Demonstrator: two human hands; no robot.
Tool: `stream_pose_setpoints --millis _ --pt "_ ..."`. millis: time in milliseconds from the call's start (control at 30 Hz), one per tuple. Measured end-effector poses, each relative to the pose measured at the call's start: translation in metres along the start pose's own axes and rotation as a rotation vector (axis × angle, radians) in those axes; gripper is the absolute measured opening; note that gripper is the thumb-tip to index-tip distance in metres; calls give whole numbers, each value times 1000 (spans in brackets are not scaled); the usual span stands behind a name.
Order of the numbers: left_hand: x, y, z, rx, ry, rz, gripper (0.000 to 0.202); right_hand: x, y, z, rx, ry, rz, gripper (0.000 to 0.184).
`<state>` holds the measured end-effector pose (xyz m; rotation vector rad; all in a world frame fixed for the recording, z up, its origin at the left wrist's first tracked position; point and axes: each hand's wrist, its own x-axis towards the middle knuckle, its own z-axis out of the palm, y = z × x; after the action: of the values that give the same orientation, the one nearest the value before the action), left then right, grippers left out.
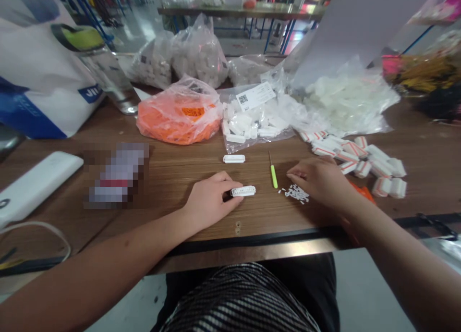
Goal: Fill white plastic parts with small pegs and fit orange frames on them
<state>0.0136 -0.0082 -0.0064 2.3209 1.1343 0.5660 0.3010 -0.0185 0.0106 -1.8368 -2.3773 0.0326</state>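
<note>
fingers (226,197) over white connector (244,191) end

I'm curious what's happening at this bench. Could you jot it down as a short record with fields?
Surface: wooden table
Left hand: fingers on a white plastic strip
Right hand: beside a small pile of tiny white pieces
Between the hands: green-handled pick
Ahead of the hands: second white plastic strip
Further back: clear bag of white parts; orange plastic bag
To the right: white bundles with orange-red stripes
</note>
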Motion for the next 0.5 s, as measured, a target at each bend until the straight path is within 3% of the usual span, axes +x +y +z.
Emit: stream_pose_setpoints --millis 167,267,500 --pt "0 0 0 4 8 8 22 5 -8 0 -236 -57 -30 25" --pt "0 -1 0 5 3 0 22 7 -8 3 -261 -84 33 26" --pt "0 1 0 10 -2 -1 21 13 9 3 57 -145 293 29"
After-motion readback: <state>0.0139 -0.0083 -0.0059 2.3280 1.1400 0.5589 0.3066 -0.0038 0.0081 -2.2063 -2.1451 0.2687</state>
